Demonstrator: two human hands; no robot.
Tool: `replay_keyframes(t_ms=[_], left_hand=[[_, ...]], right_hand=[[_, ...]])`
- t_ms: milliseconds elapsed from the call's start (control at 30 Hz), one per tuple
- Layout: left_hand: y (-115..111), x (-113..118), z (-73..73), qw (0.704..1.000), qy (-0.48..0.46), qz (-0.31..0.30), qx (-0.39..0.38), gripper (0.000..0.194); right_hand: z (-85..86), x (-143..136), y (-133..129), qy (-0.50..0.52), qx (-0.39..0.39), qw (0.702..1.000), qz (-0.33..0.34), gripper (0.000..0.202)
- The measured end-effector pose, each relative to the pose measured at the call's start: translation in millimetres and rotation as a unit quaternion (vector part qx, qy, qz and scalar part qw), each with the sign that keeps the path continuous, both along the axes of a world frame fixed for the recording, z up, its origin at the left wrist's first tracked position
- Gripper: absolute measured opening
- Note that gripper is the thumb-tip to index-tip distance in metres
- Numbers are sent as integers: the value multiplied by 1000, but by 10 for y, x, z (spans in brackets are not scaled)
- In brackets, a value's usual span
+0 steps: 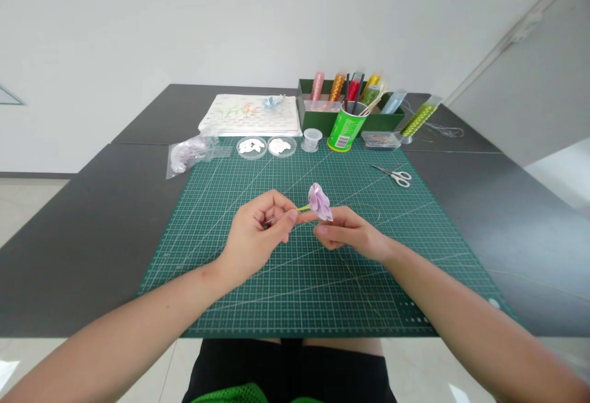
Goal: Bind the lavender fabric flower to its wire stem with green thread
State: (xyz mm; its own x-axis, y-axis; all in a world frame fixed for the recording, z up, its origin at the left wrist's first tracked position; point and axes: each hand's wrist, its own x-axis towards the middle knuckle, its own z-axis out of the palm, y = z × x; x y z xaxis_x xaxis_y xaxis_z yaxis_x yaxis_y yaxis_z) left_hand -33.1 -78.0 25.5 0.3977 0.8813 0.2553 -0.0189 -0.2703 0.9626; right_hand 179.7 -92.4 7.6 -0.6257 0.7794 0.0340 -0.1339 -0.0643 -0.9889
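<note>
A lilac artificial flower [319, 201] with a yellow-green wrapped stem is held above the mat. My left hand [258, 231] is closed, pinching the stem between thumb and index finger just below the bloom. My right hand [348, 231] lies behind and below the flower, its index finger stretched toward the stem by my left fingertips. Its thumb and other fingers are curled together, seemingly on a fine yellow-green thread [354, 275] that trails down over the mat. The exact grip on the thread is partly hidden by the bloom and fingers.
A green cutting mat [221, 305] covers the table's middle. White-handled scissors [400, 177] lie at right. Behind are two dishes of white pieces [251, 147], a green can [346, 129], a dark green box [318, 121], white sheets [251, 125] and a plastic bag [188, 154].
</note>
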Motion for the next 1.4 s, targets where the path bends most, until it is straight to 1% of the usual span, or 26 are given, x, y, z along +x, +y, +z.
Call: replay_keyframes(t_ms=[67, 167, 233, 300, 367, 433, 467, 533, 600, 667, 700, 733, 767, 800, 833, 867, 900, 933, 967, 1000, 1033, 1067, 1133, 1267, 1333, 1400], left_hand=[[23, 5, 14, 998, -23, -28, -47, 15], [35, 2, 44, 995, -23, -57, -85, 14], [33, -4, 63, 993, -20, -65, -92, 13], [29, -8, 74, 993, -21, -68, -95, 13], [30, -10, 74, 993, -24, -65, -98, 12], [35, -11, 65, 993, -29, -59, -100, 12], [39, -11, 60, 993, -32, -55, -102, 12], [46, -11, 51, 993, -37, -47, -105, 13], [51, -10, 48, 993, -39, -40, -102, 13], [52, -8, 45, 996, -31, -29, -83, 13], [51, -8, 41, 997, -25, -20, -70, 13], [49, -7, 36, 998, -15, -9, -54, 13], [45, -5, 29, 999, -2, 3, -38, 13], [39, -2, 20, 1000, 12, 15, -20, 12], [32, 2, 10, 999, 26, 27, -3, 13], [23, 6, -1, 999, 38, 37, 13, 13], [13, 11, -12, 998, 47, 44, 26, 14], [2, 16, -22, 997, 54, 51, 37, 14], [-10, 22, -32, 996, 60, 57, 45, 15], [-22, 27, -42, 994, 65, 63, 53, 15], [-33, 32, -50, 993, 71, 71, 62, 14], [-45, 37, -58, 991, 77, 77, 71, 14], [-67, 48, -70, 989, 90, 85, 85, 15], [-106, 73, -83, 989, 99, 76, 81, 18], [-116, 83, -84, 990, 102, 68, 66, 18], [-117, 88, -81, 992, 103, 60, 50, 17]], right_hand=[[3, 3, 33, 42, -43, 997, -52, 22], [22, 45, 102, 86, -112, 976, -166, 23], [31, 101, 159, 79, -131, 962, -227, 29], [26, 171, 221, 33, -120, 951, -283, 36], [10, 248, 279, -68, -61, 930, -357, 36], [-10, 322, 326, -203, 23, 883, -423, 27], [-19, 354, 344, -266, 57, 856, -440, 21], [-33, 399, 363, -365, 106, 812, -443, 13], [-41, 400, 355, -425, 177, 767, -447, 15], [-40, 346, 315, -446, 283, 716, -457, 17], [-37, 298, 283, -438, 334, 701, -454, 18], [-32, 240, 245, -415, 370, 706, -438, 19], [-28, 174, 201, -379, 387, 735, -407, 21], [-25, 105, 153, -333, 384, 776, -373, 22], [-26, 35, 104, -283, 362, 822, -336, 23], [-32, -34, 56, -229, 321, 871, -294, 23], [-40, -100, 10, -170, 268, 913, -256, 25], [-51, -161, -32, -106, 212, 946, -219, 28], [-61, -219, -72, -36, 159, 968, -193, 31], [-67, -272, -108, 31, 106, 978, -176, 32], [-67, -321, -141, 81, 51, 981, -167, 33], [-60, -366, -172, 112, 1, 980, -167, 34], [-31, -439, -222, 128, -60, 969, -201, 32], [16, -502, -261, 110, -79, 941, -311, 17], [9, -493, -252, 101, -86, 931, -340, 18], [-10, -469, -237, 95, -92, 928, -349, 18]])
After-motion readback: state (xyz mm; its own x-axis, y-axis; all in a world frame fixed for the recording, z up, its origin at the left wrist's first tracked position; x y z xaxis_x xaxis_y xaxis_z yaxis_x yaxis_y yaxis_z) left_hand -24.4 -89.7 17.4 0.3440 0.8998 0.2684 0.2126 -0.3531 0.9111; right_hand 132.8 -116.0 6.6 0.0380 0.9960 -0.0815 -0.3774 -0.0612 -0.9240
